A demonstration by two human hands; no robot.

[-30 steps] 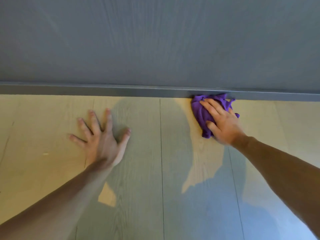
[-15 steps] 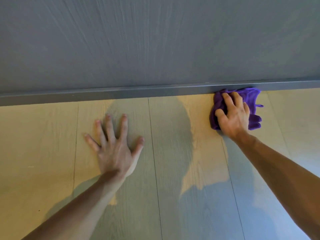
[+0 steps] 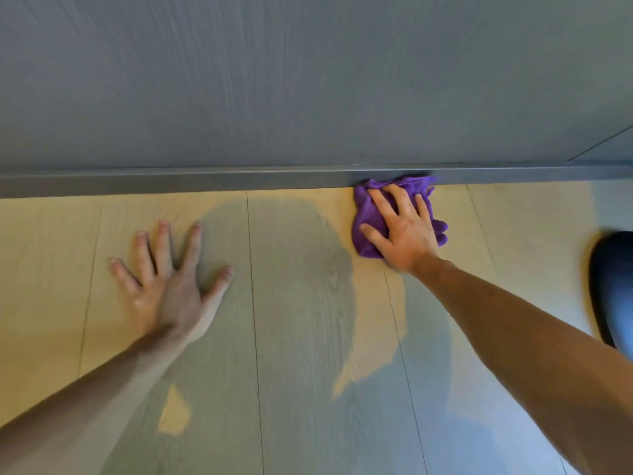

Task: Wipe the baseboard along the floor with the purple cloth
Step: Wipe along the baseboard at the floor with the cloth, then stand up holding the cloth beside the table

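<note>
A grey baseboard runs across the view where the grey wall meets the light wood floor. The crumpled purple cloth lies on the floor with its top edge pressed against the baseboard, right of centre. My right hand lies on top of the cloth, fingers spread over it and pointing at the baseboard. My left hand rests flat on the floor to the left, fingers spread, holding nothing, well short of the baseboard.
The grey wall fills the upper half of the view. A dark blue blurred shape, perhaps a knee, sits at the right edge. Plank seams run across the floor, and my shadow falls over it.
My right hand has slid the purple cloth to the right along the baseboard over the last second. My left hand has stayed flat on the floor.
</note>
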